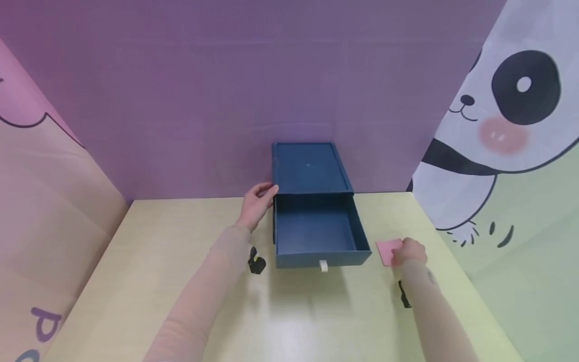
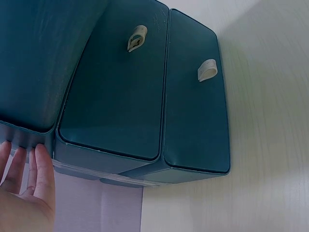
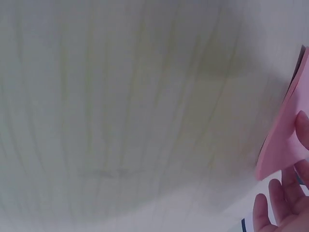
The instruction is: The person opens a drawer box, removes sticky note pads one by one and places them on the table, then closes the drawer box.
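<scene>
A dark blue drawer cabinet (image 1: 307, 166) stands against the back wall, its top drawer (image 1: 296, 260) pulled out, with no contents showing inside. My left hand (image 1: 254, 207) steadies the cabinet's left side near the upper front corner. In the left wrist view its fingers (image 2: 44, 176) reach up straight against that side. To the right of the drawer, my right hand (image 1: 412, 252) pinches the near right edge of a pink square paper pad (image 1: 386, 250). The right wrist view shows the pad tilted, with the thumb (image 3: 302, 129) on its face and other fingers below its edge.
Two lower drawers (image 2: 116, 92) are closed, each with a pale loop pull (image 2: 207, 70). A white tab (image 1: 323, 266) hangs on the top drawer's front. Pale wood table (image 1: 149, 261) surrounds the cabinet. A purple wall (image 1: 203, 100) rises behind, and a panda-print wall (image 1: 506, 211) borders the right.
</scene>
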